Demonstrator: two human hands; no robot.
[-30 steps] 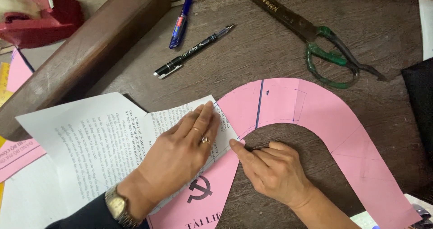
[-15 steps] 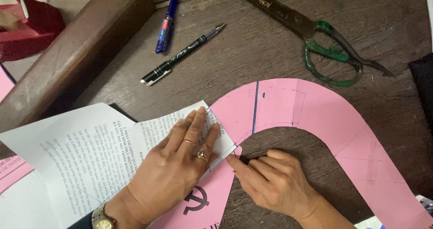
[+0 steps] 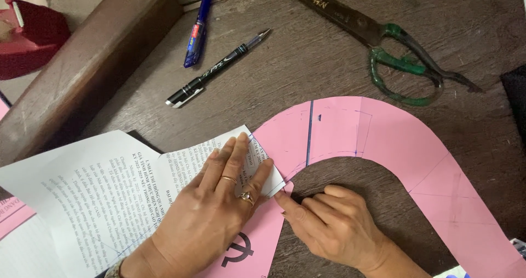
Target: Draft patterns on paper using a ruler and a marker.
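My left hand point(image 3: 213, 212), with rings on two fingers, lies flat with fingers spread on a folded white printed sheet point(image 3: 93, 185), pressing its corner onto a curved pink paper piece point(image 3: 383, 141). My right hand point(image 3: 329, 223) rests on the dark wooden table point(image 3: 307, 53) inside the pink curve, its forefinger tip touching the pink edge just below the white corner. A blue ink line crosses the pink piece near the top of the arc, with faint drawn lines beside it. Neither hand grips anything.
Large scissors point(image 3: 394, 48) with green handles lie at the top right. A black pen point(image 3: 216, 69) and a blue pen point(image 3: 198, 26) lie at the top middle. A brown wooden bar point(image 3: 82, 64) runs diagonally at left, with a red tape dispenser point(image 3: 30, 37) behind it.
The view has drifted down and slightly left. My left hand has slid a little along the white sheet toward its corner, and my right forefinger stays at the pink edge.
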